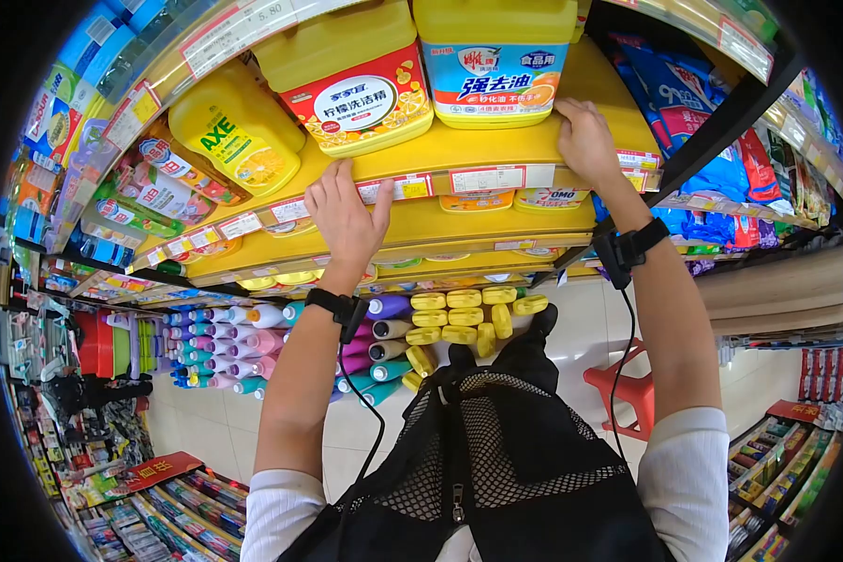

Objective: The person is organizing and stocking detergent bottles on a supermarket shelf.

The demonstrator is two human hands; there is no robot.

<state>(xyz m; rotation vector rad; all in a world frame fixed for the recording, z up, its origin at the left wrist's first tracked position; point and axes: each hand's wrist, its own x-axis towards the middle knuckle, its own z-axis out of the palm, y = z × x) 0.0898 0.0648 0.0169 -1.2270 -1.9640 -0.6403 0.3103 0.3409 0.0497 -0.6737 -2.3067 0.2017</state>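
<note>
My left hand [347, 214] lies over the front edge of the yellow shelf [496, 155], fingers apart and thumb out across the price strip, holding nothing. Just behind its fingertips stands a yellow detergent jug with a red lemon label [356, 103]. My right hand [587, 145] rests on the same shelf farther right, fingers extended, fingertips right at the lower corner of a yellow detergent jug with a blue label [496, 84]. The two jugs stand upright side by side. Black bands with cables circle both wrists.
Yellow AXE bottles [237, 140] stand left on the shelf. Blue detergent bags [693, 122] fill the neighbouring bay beyond a dark upright. Below, yellow-wrapped packs [464, 298] and rows of coloured bottles [244, 342] cover the floor near my feet. A red stool [625, 391] is at right.
</note>
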